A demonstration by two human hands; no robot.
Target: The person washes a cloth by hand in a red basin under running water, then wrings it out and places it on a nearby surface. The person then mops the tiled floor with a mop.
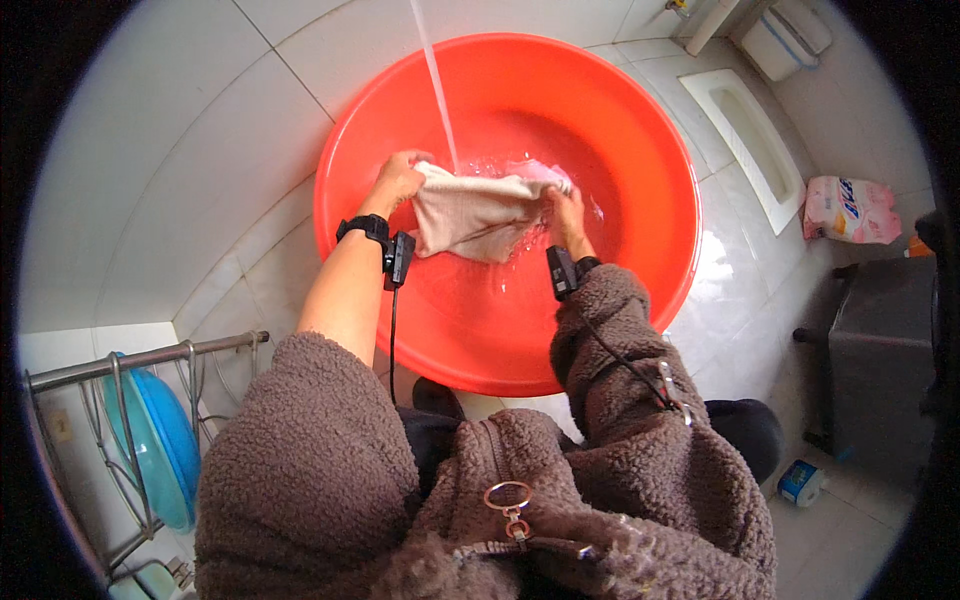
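A beige cloth (482,215) is stretched between my two hands over a large red basin (510,350). My left hand (400,178) grips its upper left corner, fingers closed. At the upper right corner, my right hand (567,212) pinches the edge. The cloth hangs down toward shallow water in the basin, and its lower edge is close to or touching the water. A stream of water (435,85) falls from above, landing just behind the cloth near its left half. Something pale pink (540,170) lies in the water behind the cloth.
A squat toilet (750,140) is set in the floor at the far right, beside a pink package (850,210). A dark grey bin-like box (880,360) stands at the right. On the left, a metal rack (150,365) holds blue basins (155,440). Tiled wall rises behind the basin.
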